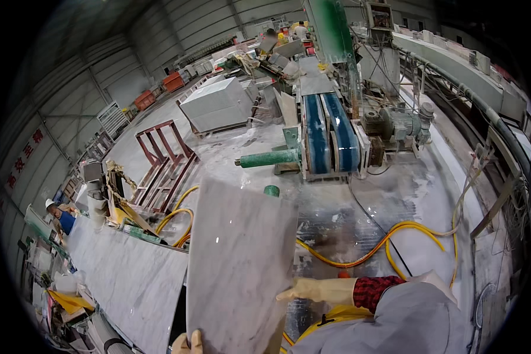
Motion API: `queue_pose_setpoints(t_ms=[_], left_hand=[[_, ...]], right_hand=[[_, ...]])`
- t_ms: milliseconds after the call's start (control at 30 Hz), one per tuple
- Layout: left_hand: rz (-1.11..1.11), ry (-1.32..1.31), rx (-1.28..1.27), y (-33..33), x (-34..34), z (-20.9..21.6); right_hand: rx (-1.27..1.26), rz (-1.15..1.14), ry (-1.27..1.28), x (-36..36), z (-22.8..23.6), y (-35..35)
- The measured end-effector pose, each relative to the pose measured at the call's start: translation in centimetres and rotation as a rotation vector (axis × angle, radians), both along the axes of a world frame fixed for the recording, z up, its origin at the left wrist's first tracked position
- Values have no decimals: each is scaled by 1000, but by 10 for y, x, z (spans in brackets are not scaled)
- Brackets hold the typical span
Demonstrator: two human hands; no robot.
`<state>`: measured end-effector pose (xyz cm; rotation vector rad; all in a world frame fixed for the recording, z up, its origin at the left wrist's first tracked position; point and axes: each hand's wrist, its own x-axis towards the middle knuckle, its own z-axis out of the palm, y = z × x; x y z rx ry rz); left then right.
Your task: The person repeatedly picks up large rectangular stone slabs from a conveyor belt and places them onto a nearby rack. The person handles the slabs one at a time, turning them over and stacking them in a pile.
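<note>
Head view: the slab (pixel 239 253) is stretching lengthwise away, left hand (pixel 189 344) clasping its near-left corner, right hand (pixel 301 289) its right edge.

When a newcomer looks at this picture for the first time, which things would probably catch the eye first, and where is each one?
Probably the pale grey slab in the lower middle, with the gloved left hand at its lower left corner and the gloved right hand at its right edge. Next, the two broad blue belts beyond it, and the yellow hose looping to its right.
</note>
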<state>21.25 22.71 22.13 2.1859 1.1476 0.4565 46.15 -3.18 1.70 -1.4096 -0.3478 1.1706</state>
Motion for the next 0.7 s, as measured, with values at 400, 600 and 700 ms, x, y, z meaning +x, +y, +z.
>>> queue_pose_setpoints(t_ms=[400, 600, 700], left_hand=[[-292, -466, -243, -61, 336, -67], [-401, -616, -635, -153, 458, -113], [-343, -528, -771, -186, 491, -142]], right_hand=[[-7, -524, -283, 281, 113, -142], [-166, -828, -377, 379, 112, -212], [-137, -818, -876, 400, 73, -247]])
